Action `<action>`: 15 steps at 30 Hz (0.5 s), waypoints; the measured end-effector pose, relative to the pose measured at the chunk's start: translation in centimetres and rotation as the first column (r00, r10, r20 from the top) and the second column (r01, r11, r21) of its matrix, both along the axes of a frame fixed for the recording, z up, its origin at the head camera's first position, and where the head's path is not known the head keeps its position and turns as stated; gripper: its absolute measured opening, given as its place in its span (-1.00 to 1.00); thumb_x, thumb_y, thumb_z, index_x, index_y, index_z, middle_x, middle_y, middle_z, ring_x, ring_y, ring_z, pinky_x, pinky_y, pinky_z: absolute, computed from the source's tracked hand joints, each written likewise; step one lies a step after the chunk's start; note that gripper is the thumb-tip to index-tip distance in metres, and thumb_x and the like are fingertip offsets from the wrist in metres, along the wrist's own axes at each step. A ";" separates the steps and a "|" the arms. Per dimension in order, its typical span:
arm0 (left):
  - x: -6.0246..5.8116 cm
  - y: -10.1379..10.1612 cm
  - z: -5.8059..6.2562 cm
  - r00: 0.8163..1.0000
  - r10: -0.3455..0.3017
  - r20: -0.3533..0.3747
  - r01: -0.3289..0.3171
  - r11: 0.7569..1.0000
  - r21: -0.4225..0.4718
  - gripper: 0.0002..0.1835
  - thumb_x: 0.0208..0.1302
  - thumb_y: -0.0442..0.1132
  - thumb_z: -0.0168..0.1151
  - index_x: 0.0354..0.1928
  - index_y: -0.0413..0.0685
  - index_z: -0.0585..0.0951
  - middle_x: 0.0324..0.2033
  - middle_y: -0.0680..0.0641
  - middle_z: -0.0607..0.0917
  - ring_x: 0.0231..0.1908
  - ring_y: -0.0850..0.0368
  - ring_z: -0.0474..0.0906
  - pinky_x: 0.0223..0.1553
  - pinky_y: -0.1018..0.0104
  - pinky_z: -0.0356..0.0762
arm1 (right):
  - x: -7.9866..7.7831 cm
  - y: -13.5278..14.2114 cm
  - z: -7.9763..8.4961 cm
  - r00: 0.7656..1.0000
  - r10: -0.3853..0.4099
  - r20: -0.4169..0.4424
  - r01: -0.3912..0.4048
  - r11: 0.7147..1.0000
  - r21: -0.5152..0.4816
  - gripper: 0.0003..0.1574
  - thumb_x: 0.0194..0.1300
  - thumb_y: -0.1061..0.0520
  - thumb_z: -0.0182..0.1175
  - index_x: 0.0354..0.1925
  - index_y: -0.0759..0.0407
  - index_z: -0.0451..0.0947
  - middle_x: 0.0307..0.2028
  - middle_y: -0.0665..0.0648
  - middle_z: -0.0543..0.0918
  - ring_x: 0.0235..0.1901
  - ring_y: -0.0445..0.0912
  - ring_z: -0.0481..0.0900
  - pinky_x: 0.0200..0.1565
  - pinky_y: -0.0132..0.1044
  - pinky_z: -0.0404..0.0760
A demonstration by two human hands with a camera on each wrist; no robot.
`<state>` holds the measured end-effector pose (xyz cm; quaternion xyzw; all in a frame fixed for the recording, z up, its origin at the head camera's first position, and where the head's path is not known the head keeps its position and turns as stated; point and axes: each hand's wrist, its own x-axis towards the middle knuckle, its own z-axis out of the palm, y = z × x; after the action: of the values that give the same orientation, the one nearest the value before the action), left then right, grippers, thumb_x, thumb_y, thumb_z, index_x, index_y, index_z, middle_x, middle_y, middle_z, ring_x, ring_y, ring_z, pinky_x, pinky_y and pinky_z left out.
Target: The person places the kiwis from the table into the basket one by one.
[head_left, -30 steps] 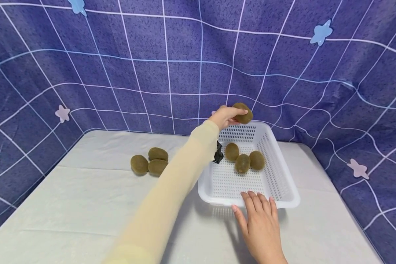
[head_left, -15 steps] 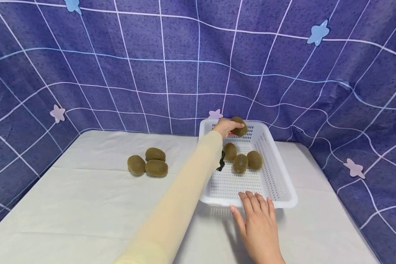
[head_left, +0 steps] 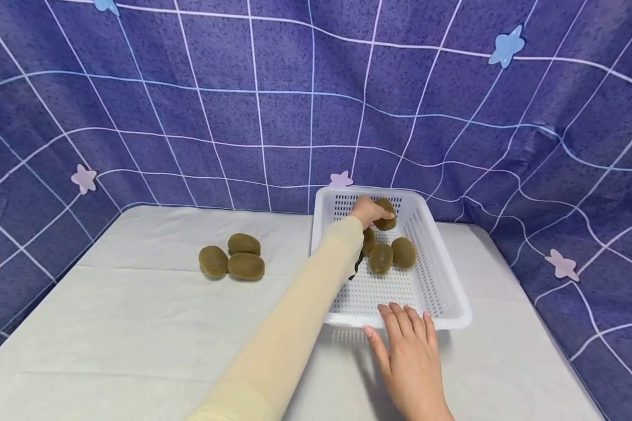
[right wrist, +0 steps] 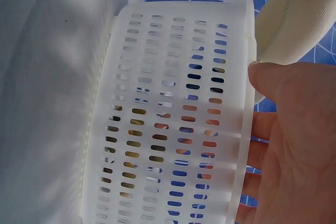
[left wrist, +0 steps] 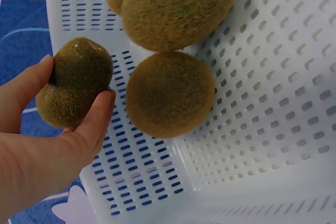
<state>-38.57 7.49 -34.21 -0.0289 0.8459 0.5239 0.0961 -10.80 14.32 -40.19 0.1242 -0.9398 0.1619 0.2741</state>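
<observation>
My left hand (head_left: 366, 210) reaches into the far end of a white perforated plastic basket (head_left: 455, 286). It holds a brown kiwi (head_left: 385, 214) between thumb and fingers, and the left wrist view shows the held kiwi (left wrist: 76, 80) apart from the others. Just nearer me, a kiwi (head_left: 404, 252), a second kiwi (head_left: 380, 258) and a third kiwi (head_left: 368, 240), partly behind my hand, lie in the basket. My right hand (head_left: 413, 356) rests on the near rim, fingers over it and thumb (right wrist: 268, 80) at its outer side.
Left of the basket, three kiwis lie together on the white cloth: one kiwi (head_left: 213, 261), another kiwi (head_left: 246, 266) and one behind (head_left: 244, 244). A blue gridded curtain (head_left: 284, 117) hangs at the back and sides. My left sleeve (head_left: 295, 327) crosses the basket's left side.
My left hand has lowered with its kiwi from above the far rim down into the basket, toward the other kiwis. My right hand has stayed on the near rim.
</observation>
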 end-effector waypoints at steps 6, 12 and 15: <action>0.8 0.4 0.0 0.996 -0.057 -0.066 0.048 0.991 -0.126 -0.42 -0.02 -0.23 0.53 0.01 -0.36 0.50 -0.16 -0.21 0.62 -0.23 -0.09 0.65 -0.34 0.28 0.63 | 0.0 0.0 0.0 1.000 0.001 0.002 -0.001 1.000 0.000 -0.41 0.36 -0.17 0.10 0.11 0.23 0.51 0.07 0.26 0.57 0.15 0.22 0.39 0.30 0.18 0.08; 1.1 0.6 -0.3 0.989 -0.090 -0.114 0.059 0.966 -0.250 -0.42 -0.06 -0.19 0.55 -0.01 -0.33 0.56 -0.09 -0.19 0.64 -0.19 0.03 0.55 -0.12 0.35 0.56 | 0.0 -0.1 0.1 1.000 -0.001 0.008 0.001 1.000 -0.001 -0.42 0.36 -0.17 0.11 0.11 0.23 0.51 0.07 0.26 0.57 0.15 0.23 0.39 0.30 0.18 0.08; 1.0 0.7 -0.6 0.989 -0.093 -0.117 0.058 0.960 -0.274 -0.42 -0.08 -0.17 0.57 -0.03 -0.31 0.57 -0.09 -0.17 0.65 -0.15 0.05 0.54 -0.05 0.37 0.55 | 0.0 0.0 0.0 1.000 -0.001 0.002 0.001 1.000 -0.001 -0.42 0.35 -0.17 0.11 0.10 0.24 0.51 0.06 0.27 0.57 0.15 0.23 0.39 0.30 0.18 0.08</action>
<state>-37.54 8.23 -34.82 0.0247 0.9142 0.4006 0.0566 -10.80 14.27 -40.14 0.1234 -0.9401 0.1623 0.2731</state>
